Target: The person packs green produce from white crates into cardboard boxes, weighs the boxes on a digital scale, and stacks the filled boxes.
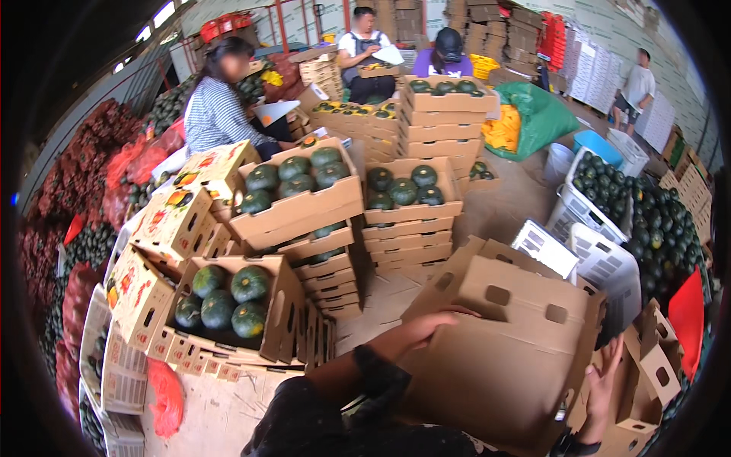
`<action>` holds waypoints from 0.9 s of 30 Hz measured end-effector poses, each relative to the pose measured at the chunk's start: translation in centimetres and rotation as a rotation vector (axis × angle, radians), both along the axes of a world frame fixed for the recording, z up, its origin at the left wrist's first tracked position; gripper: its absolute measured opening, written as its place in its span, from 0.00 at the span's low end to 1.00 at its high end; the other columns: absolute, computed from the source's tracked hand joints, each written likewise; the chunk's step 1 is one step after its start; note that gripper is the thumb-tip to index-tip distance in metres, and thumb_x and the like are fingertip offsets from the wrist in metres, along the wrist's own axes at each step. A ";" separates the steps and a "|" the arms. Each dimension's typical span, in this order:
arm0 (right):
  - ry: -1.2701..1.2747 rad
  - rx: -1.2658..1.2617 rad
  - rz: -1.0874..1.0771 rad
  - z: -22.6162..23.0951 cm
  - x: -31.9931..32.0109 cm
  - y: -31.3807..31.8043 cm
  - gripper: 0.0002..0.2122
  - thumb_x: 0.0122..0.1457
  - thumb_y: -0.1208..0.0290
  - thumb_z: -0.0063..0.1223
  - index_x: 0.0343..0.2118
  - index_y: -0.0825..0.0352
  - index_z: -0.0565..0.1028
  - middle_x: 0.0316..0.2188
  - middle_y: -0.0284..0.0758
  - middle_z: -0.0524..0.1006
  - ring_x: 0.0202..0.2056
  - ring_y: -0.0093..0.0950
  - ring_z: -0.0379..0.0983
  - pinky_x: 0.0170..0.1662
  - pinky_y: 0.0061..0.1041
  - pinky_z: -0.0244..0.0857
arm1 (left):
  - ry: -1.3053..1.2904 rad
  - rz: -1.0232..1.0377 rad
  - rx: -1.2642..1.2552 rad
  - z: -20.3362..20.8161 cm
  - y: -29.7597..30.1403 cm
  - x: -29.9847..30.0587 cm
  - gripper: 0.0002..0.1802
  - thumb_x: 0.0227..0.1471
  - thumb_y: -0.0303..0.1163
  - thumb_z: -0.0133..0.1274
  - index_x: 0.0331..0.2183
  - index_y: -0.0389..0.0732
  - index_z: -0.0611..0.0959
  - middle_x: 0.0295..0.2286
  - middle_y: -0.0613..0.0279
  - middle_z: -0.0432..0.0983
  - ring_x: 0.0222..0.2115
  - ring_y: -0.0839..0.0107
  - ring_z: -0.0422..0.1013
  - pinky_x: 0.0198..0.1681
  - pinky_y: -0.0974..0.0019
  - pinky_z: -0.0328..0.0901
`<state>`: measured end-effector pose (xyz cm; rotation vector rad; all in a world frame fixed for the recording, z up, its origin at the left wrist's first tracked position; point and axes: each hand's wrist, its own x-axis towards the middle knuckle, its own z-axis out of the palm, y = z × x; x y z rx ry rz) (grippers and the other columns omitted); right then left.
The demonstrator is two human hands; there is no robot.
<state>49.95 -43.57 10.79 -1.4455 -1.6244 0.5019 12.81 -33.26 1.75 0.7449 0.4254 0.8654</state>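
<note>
Brown cardboard carton (491,362), oval-slotted, sits between left hand (432,327) and right hand (603,378).

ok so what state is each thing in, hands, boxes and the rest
Left hand: on the cardboard box, grip unclear
Right hand: open
Cardboard box: panels folded, inside hidden
Front-left box: open, holding green squashes
White crate: open, filled with green squashes
Green sack: open, yellow material at its mouth
Red netting: crumpled

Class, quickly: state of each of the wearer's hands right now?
Left hand: at the left side of the brown cardboard box; grip cannot be told.
Right hand: open, spread, by the box's right side.
</note>
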 end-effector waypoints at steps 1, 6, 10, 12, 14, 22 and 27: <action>0.278 -0.164 0.039 -3.2 3.0 -0.4 0.31 0.47 0.66 0.51 0.57 0.65 0.58 0.54 0.42 0.61 0.55 0.36 0.57 0.55 0.33 0.52 | -0.040 -0.106 -0.073 0.1 0.3 0.8 0.20 0.54 0.34 0.45 0.47 0.36 0.72 0.47 0.59 0.68 0.46 0.70 0.66 0.49 0.69 0.61; 0.906 -0.253 0.459 -5.0 2.0 1.9 0.24 0.49 0.67 0.42 0.51 0.64 0.62 0.49 0.38 0.65 0.52 0.33 0.60 0.57 0.32 0.49 | 0.091 -0.015 0.079 -0.8 1.4 2.2 0.15 0.56 0.32 0.42 0.46 0.39 0.72 0.41 0.60 0.70 0.42 0.74 0.67 0.47 0.67 0.61; 0.418 0.034 0.019 -8.8 0.3 1.4 0.18 0.58 0.69 0.36 0.52 0.64 0.58 0.53 0.40 0.60 0.55 0.31 0.55 0.59 0.27 0.42 | 0.276 0.469 0.387 1.5 -1.7 2.7 0.13 0.53 0.24 0.44 0.42 0.41 0.74 0.30 0.67 0.66 0.31 0.80 0.63 0.37 0.72 0.61; 0.595 -0.028 0.248 -9.7 1.9 1.5 0.13 0.62 0.61 0.32 0.42 0.64 0.64 0.52 0.40 0.60 0.54 0.31 0.55 0.59 0.29 0.43 | 0.268 0.415 0.506 -1.1 -1.2 0.3 0.11 0.53 0.25 0.45 0.41 0.40 0.74 0.35 0.64 0.67 0.35 0.78 0.64 0.38 0.72 0.61; 0.788 -0.031 0.449 -8.5 2.4 -0.2 0.23 0.63 0.50 0.25 0.23 0.63 0.65 0.46 0.38 0.64 0.48 0.31 0.59 0.56 0.32 0.46 | 0.099 0.156 0.447 -1.9 -0.3 1.0 0.11 0.52 0.28 0.49 0.39 0.38 0.74 0.40 0.60 0.69 0.38 0.74 0.66 0.40 0.70 0.61; -0.999 -0.214 0.323 -2.2 -4.2 4.7 0.15 0.40 0.66 0.60 0.34 0.62 0.74 0.30 0.34 0.74 0.37 0.35 0.71 0.38 0.31 0.67 | 1.453 -0.242 1.473 0.7 2.6 4.4 0.31 0.32 0.47 0.64 0.42 0.51 0.75 0.34 0.63 0.73 0.44 0.60 0.64 0.50 0.53 0.55; -1.322 -0.322 0.102 -5.3 -2.9 4.5 0.08 0.48 0.66 0.51 0.32 0.59 0.76 0.29 0.32 0.74 0.35 0.33 0.72 0.36 0.31 0.68 | 1.562 -0.405 1.363 0.9 3.4 7.7 0.24 0.38 0.43 0.60 0.40 0.46 0.75 0.35 0.61 0.73 0.45 0.59 0.64 0.52 0.53 0.54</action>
